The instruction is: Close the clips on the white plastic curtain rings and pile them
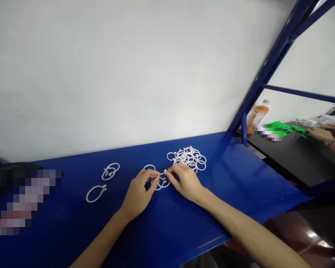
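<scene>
My left hand [139, 191] and my right hand [184, 180] meet over the blue shelf [234, 186], both pinching the same small white plastic ring [161, 182] between their fingertips. Just behind my right hand lies a heap of several white rings [190, 158]. A single white ring [149, 167] lies right behind my left fingers. Further left rest a doubled white ring [111, 171] and a single ring with a hook [95, 193].
A white wall rises behind the shelf. A blue upright and crossbar [270, 63] stand at the right. Beyond them, on a dark table [293, 160], another person's hands [328, 133] work near green parts [281, 129], next to an orange drink bottle [256, 116].
</scene>
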`<act>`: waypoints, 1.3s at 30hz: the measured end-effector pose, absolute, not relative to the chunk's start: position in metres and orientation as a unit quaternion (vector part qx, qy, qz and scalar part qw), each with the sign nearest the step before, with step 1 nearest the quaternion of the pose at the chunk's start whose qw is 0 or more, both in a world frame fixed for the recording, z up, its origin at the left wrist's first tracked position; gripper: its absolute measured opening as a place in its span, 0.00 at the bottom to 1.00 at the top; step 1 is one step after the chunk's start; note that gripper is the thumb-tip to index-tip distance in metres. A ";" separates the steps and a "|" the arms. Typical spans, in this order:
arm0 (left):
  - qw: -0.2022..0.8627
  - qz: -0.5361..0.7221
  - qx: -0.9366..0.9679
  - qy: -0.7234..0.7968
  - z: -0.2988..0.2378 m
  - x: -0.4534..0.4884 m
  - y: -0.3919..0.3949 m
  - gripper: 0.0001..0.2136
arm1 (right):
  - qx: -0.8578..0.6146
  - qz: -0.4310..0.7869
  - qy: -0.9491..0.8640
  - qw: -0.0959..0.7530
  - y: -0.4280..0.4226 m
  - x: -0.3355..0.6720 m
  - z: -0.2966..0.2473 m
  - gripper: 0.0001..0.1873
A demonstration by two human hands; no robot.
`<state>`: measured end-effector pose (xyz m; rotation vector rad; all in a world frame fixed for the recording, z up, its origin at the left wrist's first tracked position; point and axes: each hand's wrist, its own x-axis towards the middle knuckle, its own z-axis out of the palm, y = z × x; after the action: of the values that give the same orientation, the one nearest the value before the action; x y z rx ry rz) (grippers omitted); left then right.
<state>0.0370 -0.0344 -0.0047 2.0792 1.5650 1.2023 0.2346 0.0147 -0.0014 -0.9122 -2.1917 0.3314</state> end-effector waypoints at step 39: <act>-0.063 0.321 0.795 0.511 -0.004 0.026 -0.036 0.14 | -0.272 0.170 -0.882 0.346 0.028 0.250 0.009 0.10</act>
<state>0.0264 -0.0364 -0.0044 2.6020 1.6737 1.0504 0.2502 0.0283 0.0092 -0.7047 -2.2879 0.4413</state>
